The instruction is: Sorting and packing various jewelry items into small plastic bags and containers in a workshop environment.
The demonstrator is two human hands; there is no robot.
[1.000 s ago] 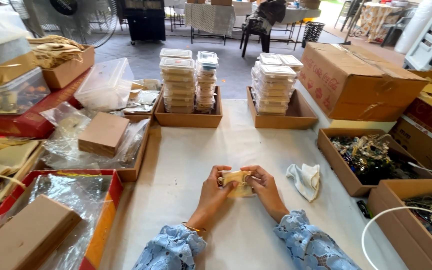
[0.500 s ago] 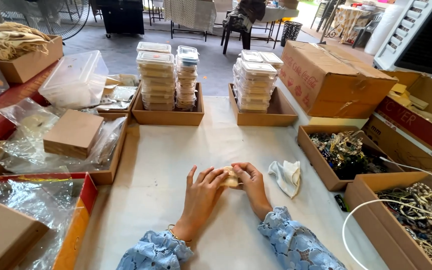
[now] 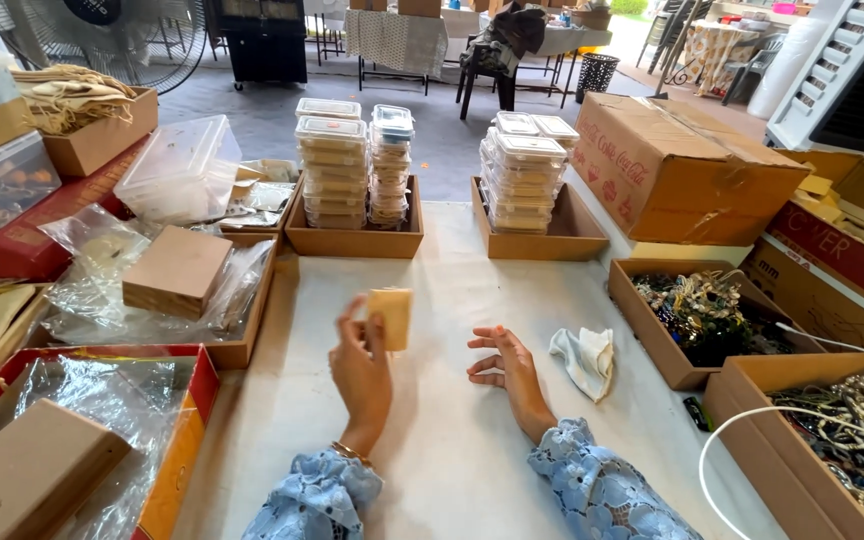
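Note:
My left hand (image 3: 362, 375) is raised off the white table (image 3: 452, 440) and pinches a small beige cloth pouch (image 3: 390, 318) between thumb and fingers, holding it upright. My right hand (image 3: 508, 370) rests on the table to the right with its fingers loosely apart and nothing in it. A crumpled white cloth (image 3: 585, 358) lies just right of that hand. Both forearms wear light blue lace sleeves.
Two brown trays (image 3: 357, 240) at the table's far side hold stacks of clear lidded containers (image 3: 330, 160). Cardboard boxes of jewellery (image 3: 707, 315) stand to the right, with a white cable (image 3: 752, 420). On the left are brown boxes (image 3: 177, 270) on plastic wrap and a red box (image 3: 187, 440).
My left hand has lifted the pouch up and to the left, away from my right hand, which let go and now lies empty on the table.

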